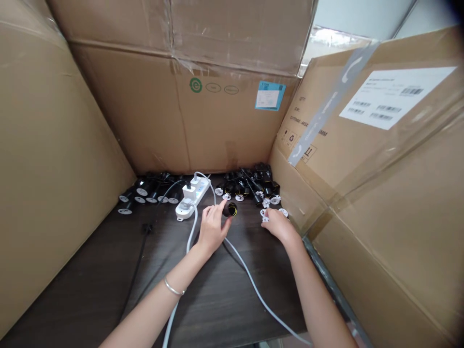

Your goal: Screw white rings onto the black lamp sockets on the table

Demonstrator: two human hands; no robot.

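My left hand (213, 226) is closed round a black cylindrical housing (230, 209), whose open end with a yellow wire inside faces right and toward me. At the right, my right hand (278, 224) has its fingertips down on small white round discs (264, 213); whether it pinches one is hard to see. Another white disc (283, 212) lies just behind that hand. A pile of black parts with white discs (250, 183) sits beyond both hands, against the back box.
A white power strip (186, 207) with plugs stands left of my left hand. Its grey-white cable (250, 278) crosses the dark table (217, 309). Black cylinders with white ends (151, 191) lie at the back left. Cardboard boxes (232, 125) wall the left, back and right.
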